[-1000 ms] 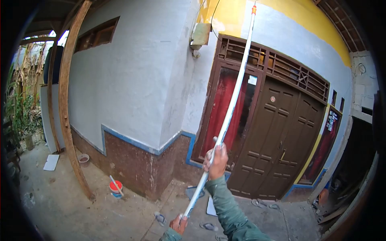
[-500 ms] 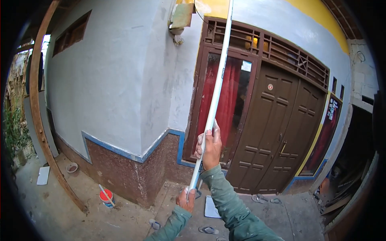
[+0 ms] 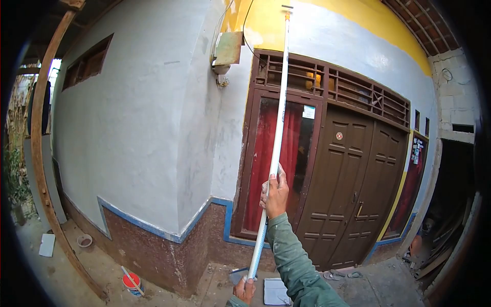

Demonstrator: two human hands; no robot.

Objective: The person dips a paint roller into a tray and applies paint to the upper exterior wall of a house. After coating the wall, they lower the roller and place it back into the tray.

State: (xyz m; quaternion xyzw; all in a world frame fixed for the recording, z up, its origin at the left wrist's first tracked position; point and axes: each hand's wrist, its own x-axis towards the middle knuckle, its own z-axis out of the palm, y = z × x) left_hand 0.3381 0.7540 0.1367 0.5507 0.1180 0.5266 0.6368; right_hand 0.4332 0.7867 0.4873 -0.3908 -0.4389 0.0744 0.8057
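Observation:
A long white pole (image 3: 280,128) rises in front of me, its top reaching the yellow and pale wall above the window. At its tip are an orange fitting (image 3: 287,17) and a thin dark crosswise head (image 3: 287,7), too small to make out closely. My right hand (image 3: 276,195) is wrapped round the pole about midway up, with whitish smears on its fingers. Lower down, my left hand (image 3: 244,289) grips the bottom end of the pole and is partly cut off by the frame's lower edge.
A brown double door (image 3: 353,179) and a red-curtained window (image 3: 276,163) stand ahead. A metal box (image 3: 228,48) with wires juts from the wall corner. On the floor are a red-topped bucket (image 3: 132,280) with a stick, a white tray (image 3: 276,291) and sandals (image 3: 332,275). A wooden post (image 3: 42,153) leans left.
My view has tilted up, so the pole's tip and head now show against the upper wall. Both hands sit lower in view, still on the pole.

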